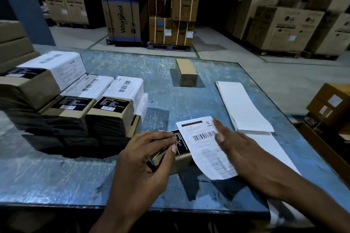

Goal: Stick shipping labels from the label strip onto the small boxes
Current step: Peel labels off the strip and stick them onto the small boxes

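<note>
A shipping label (205,145) lies low and centre-right in the frame, its long axis running from upper left to lower right, the barcode end pointing up and away and the lower end hanging off a small box (180,162) and curling over the blue table (75,176). The box sits beneath it, brown with a black printed panel on top; most of it is covered by hand and paper. The left hand (149,155) reaches in from the bottom centre, fingers curled round the box's top and near edge, gripping it. The right hand (238,149) comes in from the lower right, fingers straight and spread apart, resting flat on the label's right half (the label's right edge is hidden under it). Right of the hands lies the label strip (244,108), white and blank-looking, folded, stretching toward the top of the frame; its tail runs off the bottom right. At left stand labelled boxes (113,104) in a stack. One plain box (186,72) stands alone upper centre. Small print is unreadable.
</note>
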Available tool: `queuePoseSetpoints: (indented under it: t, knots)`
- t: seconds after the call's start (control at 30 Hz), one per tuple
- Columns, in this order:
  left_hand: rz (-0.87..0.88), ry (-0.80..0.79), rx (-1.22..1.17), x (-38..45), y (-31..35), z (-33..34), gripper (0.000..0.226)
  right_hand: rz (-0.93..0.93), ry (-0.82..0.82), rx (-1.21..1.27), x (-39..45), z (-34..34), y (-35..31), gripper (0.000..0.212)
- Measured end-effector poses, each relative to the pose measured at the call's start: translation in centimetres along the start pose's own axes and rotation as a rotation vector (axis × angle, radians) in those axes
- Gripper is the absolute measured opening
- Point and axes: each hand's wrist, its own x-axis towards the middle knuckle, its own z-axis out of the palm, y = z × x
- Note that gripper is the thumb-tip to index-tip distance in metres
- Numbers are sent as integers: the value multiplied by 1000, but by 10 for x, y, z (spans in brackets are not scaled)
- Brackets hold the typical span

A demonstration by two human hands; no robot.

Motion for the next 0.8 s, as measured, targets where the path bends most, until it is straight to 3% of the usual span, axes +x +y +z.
queuePoseSetpoints:
  t: [0.1,0.2,0.4,0.53,0.67,0.73,0.8]
  knots:
    - [38,-154,110,-1,-2,0,61,116,105,445,12,0,22,90]
    - [-6,-311,185,-1,-6,4,87,160,201,715,18,-8,27,80]
    - [36,-354,140,4,-19,3,96,151,37,721,13,-16,9,48]
    - [170,-280,132,11,-13,1,104,83,-3,935,15,-32,6,51]
    - [382,-207,185,40,0,0,103,-57,-148,845,27,-61,2,58]
    - [457,-198,246,59,6,3,100,-109,-103,825,40,-72,3,58]
    - [415,-239,241,77,12,4,111,-163,-2,848,57,-79,3,59]
